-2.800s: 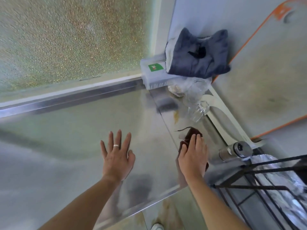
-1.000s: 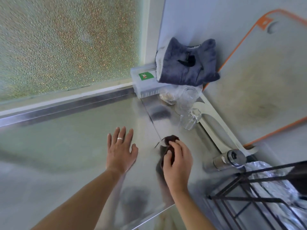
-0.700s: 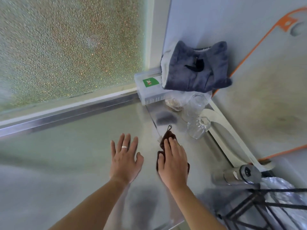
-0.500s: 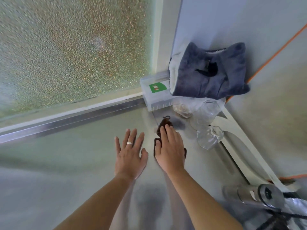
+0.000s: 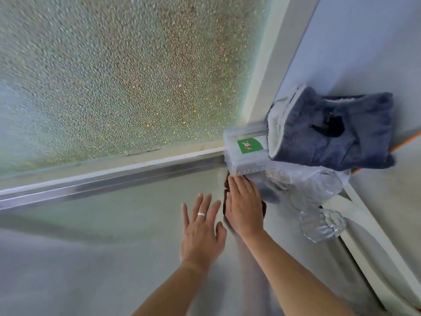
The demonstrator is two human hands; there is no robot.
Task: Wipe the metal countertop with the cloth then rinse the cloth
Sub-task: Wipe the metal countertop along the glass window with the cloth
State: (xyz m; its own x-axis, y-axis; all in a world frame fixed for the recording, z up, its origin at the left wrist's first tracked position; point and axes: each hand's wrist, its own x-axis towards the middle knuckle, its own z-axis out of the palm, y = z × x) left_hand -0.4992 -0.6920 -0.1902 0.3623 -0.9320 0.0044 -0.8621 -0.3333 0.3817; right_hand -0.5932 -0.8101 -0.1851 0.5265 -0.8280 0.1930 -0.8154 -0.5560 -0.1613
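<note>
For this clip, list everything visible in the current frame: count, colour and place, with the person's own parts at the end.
countertop: 1, grey metal, fills the lower frame.
cloth: 1, dark brown, under the right hand, at the foot of the plastic box.
window: 1, frosted pebbled glass, behind the countertop.
plastic box: 1, clear with a green label, in the back corner.
towel: 1, blue-grey with white lining, on the box against the wall.
plastic bag: 1, clear and crumpled, right of the cloth.
ring: 1, silver, on a left finger.
left hand: flat on the countertop, fingers spread.
right hand: presses flat on the cloth, fingertips near the box.
</note>
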